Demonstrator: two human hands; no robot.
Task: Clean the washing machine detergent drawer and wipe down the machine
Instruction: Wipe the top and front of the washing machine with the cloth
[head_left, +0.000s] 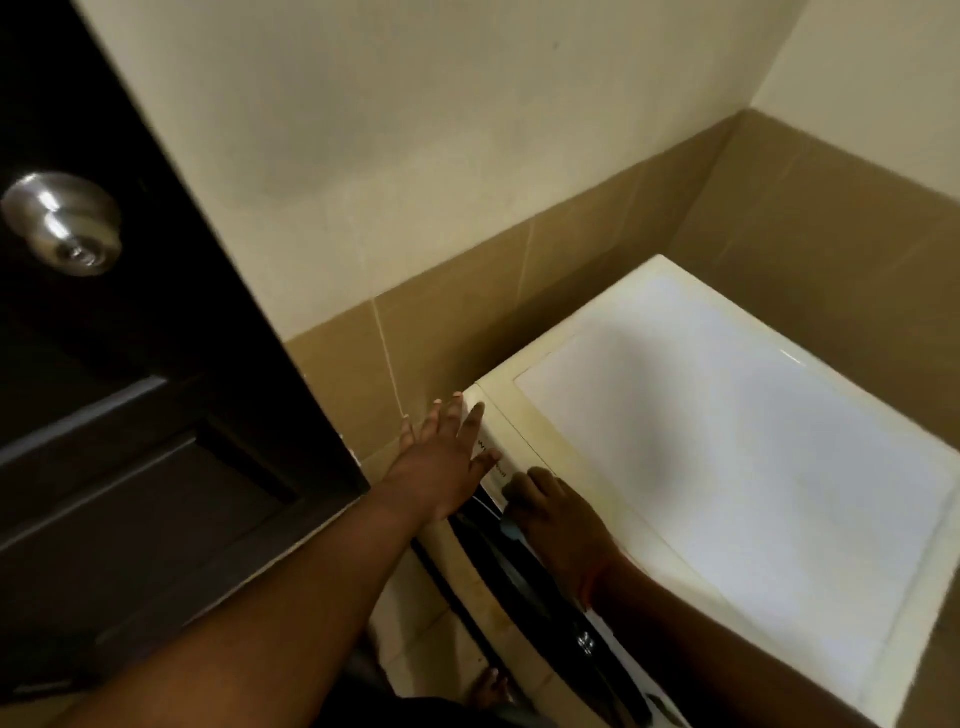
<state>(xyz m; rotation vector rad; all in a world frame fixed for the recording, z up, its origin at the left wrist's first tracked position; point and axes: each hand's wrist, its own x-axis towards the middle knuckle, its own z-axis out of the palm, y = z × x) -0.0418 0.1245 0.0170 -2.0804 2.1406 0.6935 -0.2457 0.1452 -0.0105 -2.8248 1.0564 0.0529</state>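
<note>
The washing machine (727, 441) stands in the corner, with a white top and a yellowed cream rim. Its dark door (524, 587) shows below the front edge. My left hand (447, 467) lies flat with straight, spread fingers against the front left corner, on the panel with faint lettering (493, 457) where the drawer front sits. My right hand (561, 519) rests on the front top edge just to the right, fingers curled. A small pale blue object (511, 530) peeks out from under it; what it is I cannot tell. The drawer looks closed.
A dark wooden door (130, 389) with a metal knob (62, 223) hangs close on the left. Tan tiled walls (545, 291) hem the machine in at the back and right. A narrow gap of tiled floor (431, 639) lies between the door and the machine.
</note>
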